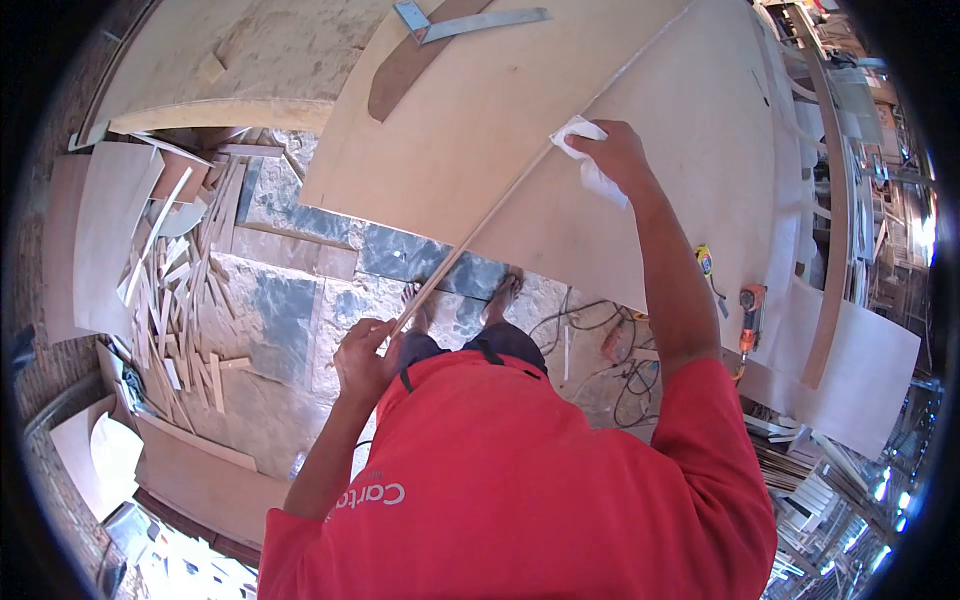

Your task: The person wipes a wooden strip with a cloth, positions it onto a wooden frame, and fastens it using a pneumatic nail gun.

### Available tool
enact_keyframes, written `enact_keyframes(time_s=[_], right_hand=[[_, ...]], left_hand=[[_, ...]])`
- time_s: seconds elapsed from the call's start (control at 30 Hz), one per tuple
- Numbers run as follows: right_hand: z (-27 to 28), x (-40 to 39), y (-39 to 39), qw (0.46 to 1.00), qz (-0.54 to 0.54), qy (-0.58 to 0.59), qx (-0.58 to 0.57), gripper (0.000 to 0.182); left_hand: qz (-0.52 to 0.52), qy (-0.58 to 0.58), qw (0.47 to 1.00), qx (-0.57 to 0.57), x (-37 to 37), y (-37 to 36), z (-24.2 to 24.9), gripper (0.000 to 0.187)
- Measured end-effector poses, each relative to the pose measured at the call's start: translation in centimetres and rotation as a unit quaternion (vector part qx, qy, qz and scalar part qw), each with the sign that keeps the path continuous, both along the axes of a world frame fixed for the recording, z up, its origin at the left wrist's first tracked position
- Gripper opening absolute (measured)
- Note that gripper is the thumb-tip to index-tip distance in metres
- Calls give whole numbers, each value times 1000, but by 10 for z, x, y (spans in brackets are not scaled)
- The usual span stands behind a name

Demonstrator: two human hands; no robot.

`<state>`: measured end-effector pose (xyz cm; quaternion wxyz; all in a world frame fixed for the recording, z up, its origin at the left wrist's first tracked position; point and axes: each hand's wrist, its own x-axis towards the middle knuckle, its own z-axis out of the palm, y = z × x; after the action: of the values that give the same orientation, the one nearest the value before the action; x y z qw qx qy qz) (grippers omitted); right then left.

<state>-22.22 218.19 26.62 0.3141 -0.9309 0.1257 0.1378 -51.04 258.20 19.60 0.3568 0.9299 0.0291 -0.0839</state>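
Note:
A long, thin wooden strip (500,200) runs diagonally from near my waist up across a broad plywood sheet (420,170). My left hand (362,355) is closed around its near end, beyond the edge of the plywood. Farther along the strip, my right hand (615,155) pinches a folded white sheet (600,183), thin like paper or cloth. That sheet wraps over the strip, and its loose end hangs toward my wrist. Past the hands, the strip's far part lies along the plywood, looking whiter there.
A try square (480,24) lies over a brown curved board (400,82) on the plywood. A tape measure (704,262) and an orange power drill (751,310) are at the right. Wood offcuts (180,280) pile up on the left; cables (630,375) trail across the floor.

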Motion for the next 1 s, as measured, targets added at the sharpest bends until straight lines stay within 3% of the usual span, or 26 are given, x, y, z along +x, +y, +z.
enact_keyframes(time_s=[1.0], right_hand=[[12,-94,91,986,166,17,-17,38]], left_hand=[[-8,15,1000,3,-5,5,-4,23]])
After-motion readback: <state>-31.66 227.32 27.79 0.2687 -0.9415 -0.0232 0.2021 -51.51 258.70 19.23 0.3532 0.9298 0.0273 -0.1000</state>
